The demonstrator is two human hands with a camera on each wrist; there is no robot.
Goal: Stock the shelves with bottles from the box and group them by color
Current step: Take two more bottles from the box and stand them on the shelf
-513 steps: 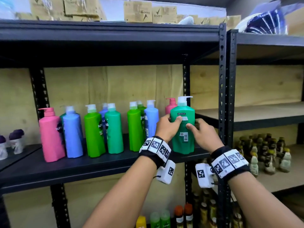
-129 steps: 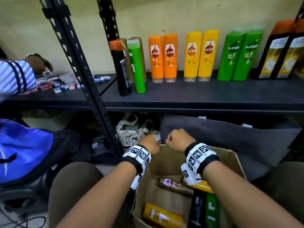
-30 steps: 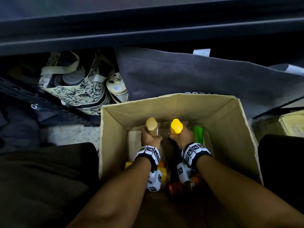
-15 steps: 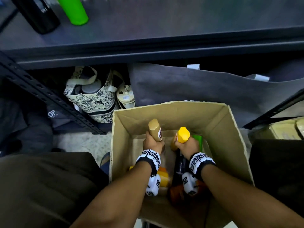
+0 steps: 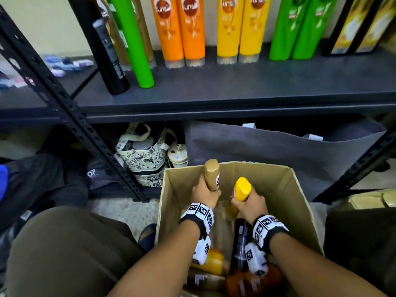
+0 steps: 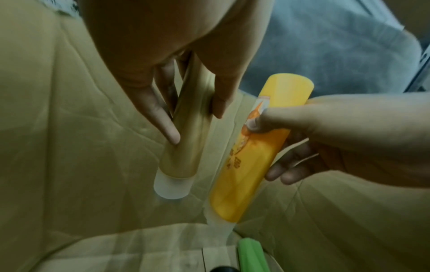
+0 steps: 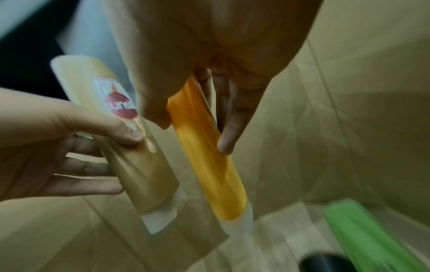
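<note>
My left hand (image 5: 204, 192) grips a gold bottle (image 5: 211, 174) upright, clear cap down, inside the cardboard box (image 5: 300, 202). The same gold bottle (image 6: 186, 147) shows in the left wrist view with fingers curled round it. Beside it my right hand (image 5: 249, 202) holds a yellow bottle (image 5: 242, 188), also cap down; the yellow bottle (image 7: 207, 165) runs along my palm in the right wrist view. On the shelf (image 5: 235, 91) above stand bottles in pairs: orange (image 5: 182, 31), yellow (image 5: 239, 28), green (image 5: 300, 28).
More bottles lie in the box: an orange one (image 5: 211, 261), a black one (image 5: 241, 243), a green one (image 7: 363, 233). A black bottle (image 5: 105, 50) and a green bottle (image 5: 132, 43) stand at the shelf's left. A black upright (image 5: 64, 110), a patterned bag (image 5: 143, 155) and a grey bag (image 5: 267, 146) are near.
Both hands have lifted their bottles a little higher in the box. My head has tilted up, so the shelf with its sorted bottles has come into view.
</note>
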